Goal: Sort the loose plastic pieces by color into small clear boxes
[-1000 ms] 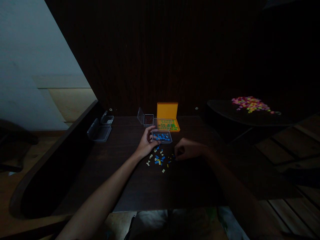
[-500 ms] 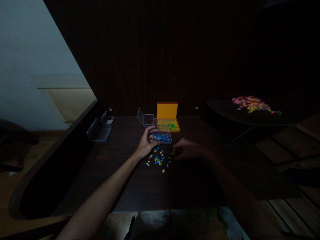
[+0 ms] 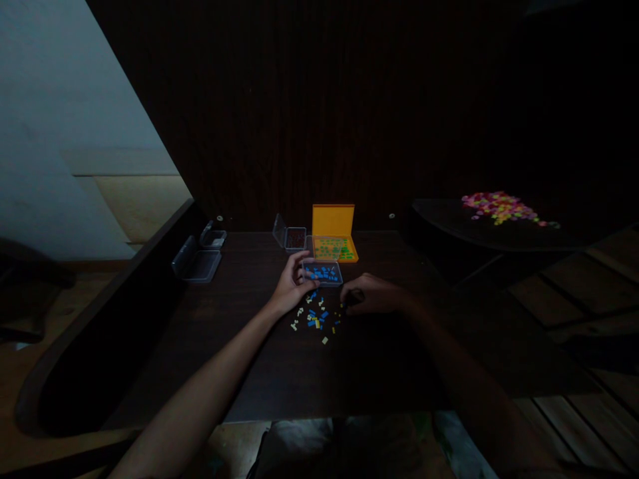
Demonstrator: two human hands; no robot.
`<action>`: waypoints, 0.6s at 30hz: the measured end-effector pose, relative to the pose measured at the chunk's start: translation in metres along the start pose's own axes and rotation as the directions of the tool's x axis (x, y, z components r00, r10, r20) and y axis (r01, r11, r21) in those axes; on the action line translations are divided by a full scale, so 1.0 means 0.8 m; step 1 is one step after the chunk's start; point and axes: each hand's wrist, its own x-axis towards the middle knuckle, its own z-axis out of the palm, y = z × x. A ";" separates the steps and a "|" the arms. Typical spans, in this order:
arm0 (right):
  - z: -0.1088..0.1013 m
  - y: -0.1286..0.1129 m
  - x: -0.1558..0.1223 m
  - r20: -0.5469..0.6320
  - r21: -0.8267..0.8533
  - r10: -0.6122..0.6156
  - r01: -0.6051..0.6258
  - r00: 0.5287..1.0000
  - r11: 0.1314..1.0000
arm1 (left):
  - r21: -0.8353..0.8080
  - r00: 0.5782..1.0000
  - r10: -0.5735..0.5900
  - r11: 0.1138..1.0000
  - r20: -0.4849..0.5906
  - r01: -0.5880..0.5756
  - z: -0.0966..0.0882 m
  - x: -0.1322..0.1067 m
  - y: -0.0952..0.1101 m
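My left hand (image 3: 292,286) grips the left side of a clear plastic box (image 3: 341,274), its thumb at the near edge. Inside the box lie several small blue pieces (image 3: 319,273). Just in front, a loose scatter of small blue, yellow and cream pieces (image 3: 315,319) covers a patch of the dark table. At the right border of this scatter is my right hand (image 3: 372,294), its fingers curled and tips brought together low over the table. Shadow hides what, if anything, is between those fingertips.
Behind the clear box stands an open yellow case (image 3: 333,219) with green pieces. Left of it is a small clear box (image 3: 296,238) with dark red contents. Two open clear boxes, one nearer (image 3: 204,266), sit far left. Colourful pieces (image 3: 502,207) heap on a side shelf at right.
My right hand has shifted slightly, its fingertips drawn up and away from where they were at the edge of the loose pieces. My left hand stays on the clear box.
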 end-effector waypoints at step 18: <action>0.006 0.004 0.006 -0.066 0.042 0.085 -0.082 0.994 0.996 | -0.018 1.000 -0.010 1.000 -0.028 0.009 -0.002 0.001 -0.002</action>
